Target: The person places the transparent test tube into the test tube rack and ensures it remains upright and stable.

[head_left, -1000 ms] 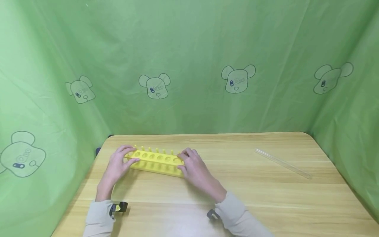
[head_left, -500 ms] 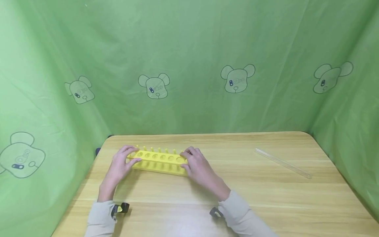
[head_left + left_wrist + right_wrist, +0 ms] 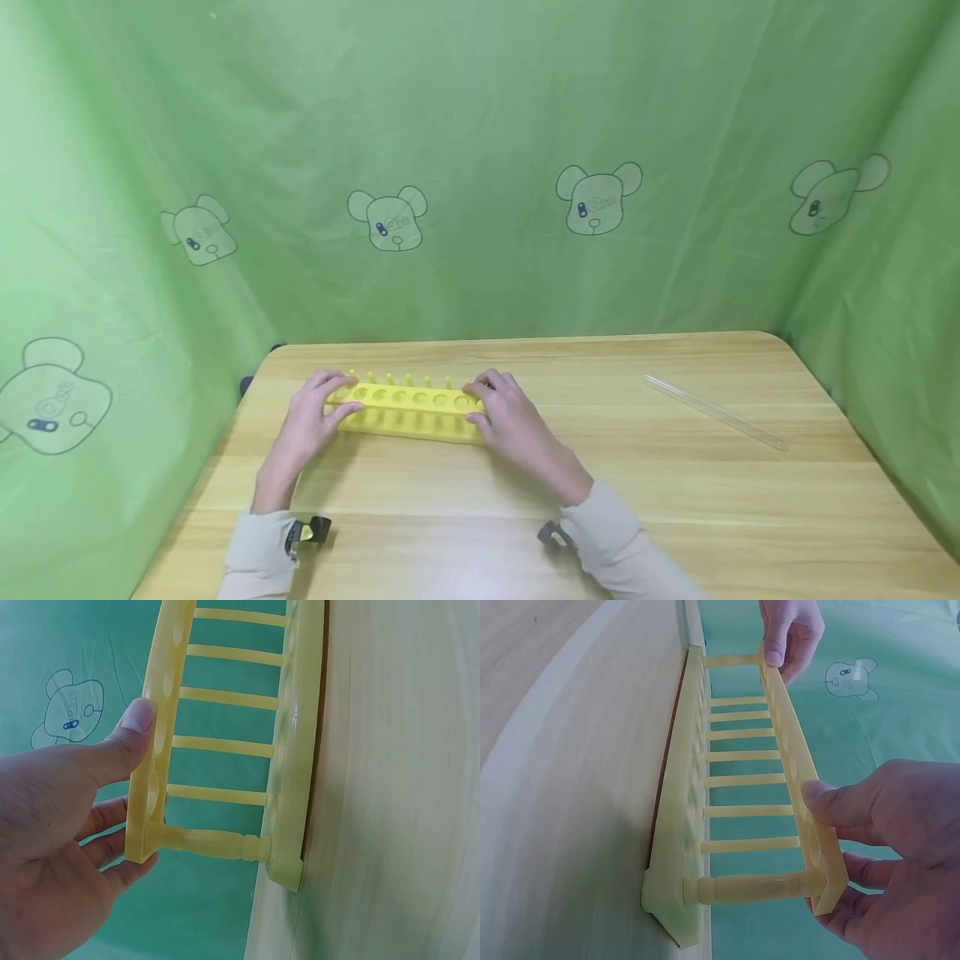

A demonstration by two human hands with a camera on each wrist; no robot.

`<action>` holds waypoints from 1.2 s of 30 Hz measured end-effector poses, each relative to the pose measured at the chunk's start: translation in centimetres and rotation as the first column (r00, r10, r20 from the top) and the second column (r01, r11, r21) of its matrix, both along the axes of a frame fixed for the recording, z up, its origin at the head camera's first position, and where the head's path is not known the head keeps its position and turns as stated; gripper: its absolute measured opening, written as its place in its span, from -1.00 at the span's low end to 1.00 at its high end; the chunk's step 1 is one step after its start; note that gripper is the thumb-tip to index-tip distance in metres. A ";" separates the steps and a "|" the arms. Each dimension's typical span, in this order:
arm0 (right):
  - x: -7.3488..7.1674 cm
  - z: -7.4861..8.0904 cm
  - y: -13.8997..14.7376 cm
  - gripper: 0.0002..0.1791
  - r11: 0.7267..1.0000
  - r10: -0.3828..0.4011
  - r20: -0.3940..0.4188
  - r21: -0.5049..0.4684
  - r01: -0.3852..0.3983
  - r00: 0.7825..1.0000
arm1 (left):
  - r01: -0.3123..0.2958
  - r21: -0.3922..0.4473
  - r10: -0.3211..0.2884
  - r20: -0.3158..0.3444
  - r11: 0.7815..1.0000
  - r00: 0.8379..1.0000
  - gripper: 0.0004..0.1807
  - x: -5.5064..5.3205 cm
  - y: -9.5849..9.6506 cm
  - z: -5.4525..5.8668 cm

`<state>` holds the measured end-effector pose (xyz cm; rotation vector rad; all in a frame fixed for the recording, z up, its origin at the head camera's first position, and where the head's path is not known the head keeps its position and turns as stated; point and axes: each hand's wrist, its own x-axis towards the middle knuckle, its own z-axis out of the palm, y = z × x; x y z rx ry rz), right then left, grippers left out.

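Observation:
A yellow test tube rack (image 3: 408, 398) with a row of round holes and a back row of upright pegs is on the left half of the table. My left hand (image 3: 309, 418) grips the left end of its top plate, thumb (image 3: 139, 716) on the near edge and fingers behind. At the other end, my right hand (image 3: 513, 421) holds the same plate between thumb (image 3: 821, 796) and fingers. In the wrist views the rack's base (image 3: 671, 847) looks upright on or just at the tabletop; a thin dark line runs under it. The holes hold no tubes.
A clear glass tube (image 3: 712, 411) lies slantwise on the right side of the wooden table (image 3: 450, 500). Green curtains (image 3: 487, 100) with printed bear heads stand behind the table and at both sides.
Both hands and the rack have shifted slightly to the right, and the rack has turned a little to lie straighter. The glass tube has stayed in place.

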<state>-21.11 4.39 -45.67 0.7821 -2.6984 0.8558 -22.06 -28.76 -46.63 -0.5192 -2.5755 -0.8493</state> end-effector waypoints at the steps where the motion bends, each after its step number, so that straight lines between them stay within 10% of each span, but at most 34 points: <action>1: -0.1 0.0 0.1 -0.57 1.000 -0.001 0.002 -0.001 0.001 1.000 | 0.002 0.002 -0.002 -0.002 1.000 1.000 -0.52 0.0 0.1 0.0; 36: -0.6 -0.2 3.3 -0.60 1.000 -0.010 -0.004 0.013 0.010 1.000 | 0.015 0.017 -0.015 0.004 1.000 1.000 -0.53 0.0 2.7 -0.4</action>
